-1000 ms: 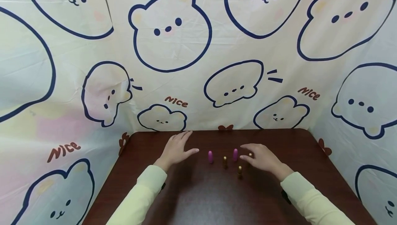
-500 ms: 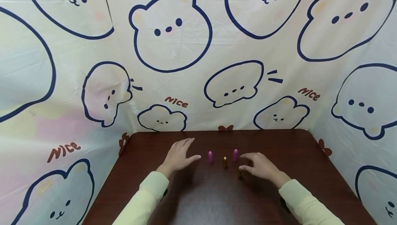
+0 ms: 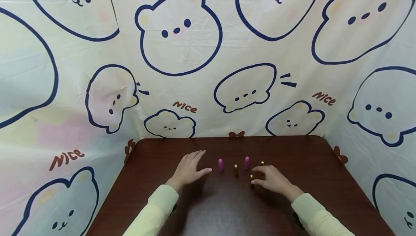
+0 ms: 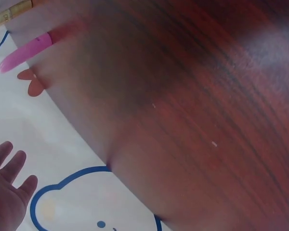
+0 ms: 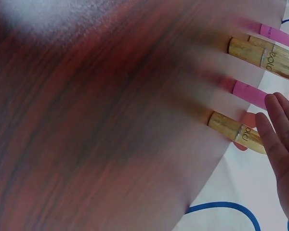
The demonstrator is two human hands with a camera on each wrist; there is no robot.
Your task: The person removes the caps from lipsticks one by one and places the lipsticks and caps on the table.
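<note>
Resting open on the table (image 3: 305, 156), left of middle: left hand (image 3: 189, 168), fingers straight and spread, thumb pointing right toward the left pink tube (image 3: 220, 164) and stopping just short of it. Showing at the lower left of the left wrist view as well, that same hand (image 4: 7, 190), fingers straight, with one pink tube (image 4: 26, 50) standing far off near the table's back edge.

Hovering right of middle, fingers loosely bent: right hand (image 3: 272, 180), fingertips just beside the nearest gold tube (image 3: 251, 179); touching or only close, impossible to tell. No grip around anything. In the right wrist view, fingers (image 5: 279, 132) lying straight beside a gold tube (image 5: 236, 131), not wrapped round it.

Standing upright in a small cluster around the table's middle, somewhat toward the back edge: five small tubes. Left to right: left pink tube, middle gold tube (image 3: 235, 169), right pink tube (image 3: 246, 162), back gold tube (image 3: 261, 163), with the nearest gold tube in front, closest to the front edge. All apart from each other.

Hanging behind the table's back edge and round both sides: bear-print cloth (image 3: 178, 30).
</note>
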